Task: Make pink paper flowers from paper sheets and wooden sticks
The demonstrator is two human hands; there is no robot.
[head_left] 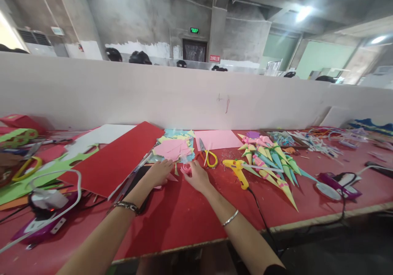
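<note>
My right hand (198,178) grips a small rolled pink paper flower (185,169) at its fingertips, just above the red tabletop. To its left, my left hand (160,172) lies low over the front edge of a heap of cut pink paper pieces (173,148), fingers stretched forward. What is under its fingertips is partly hidden. Behind my right hand rest scissors (209,158) with red and yellow handles. A yellow hot glue gun (238,171) lies to the right, its cord trailing toward the table's front edge.
Many paper cones (270,156) in green, yellow and blue, with pink trim, are piled at right. A large red sheet (123,156) and green cut paper (55,168) spread leftward. Purple power strips (340,187) lie at both sides. A white partition (172,94) closes the back.
</note>
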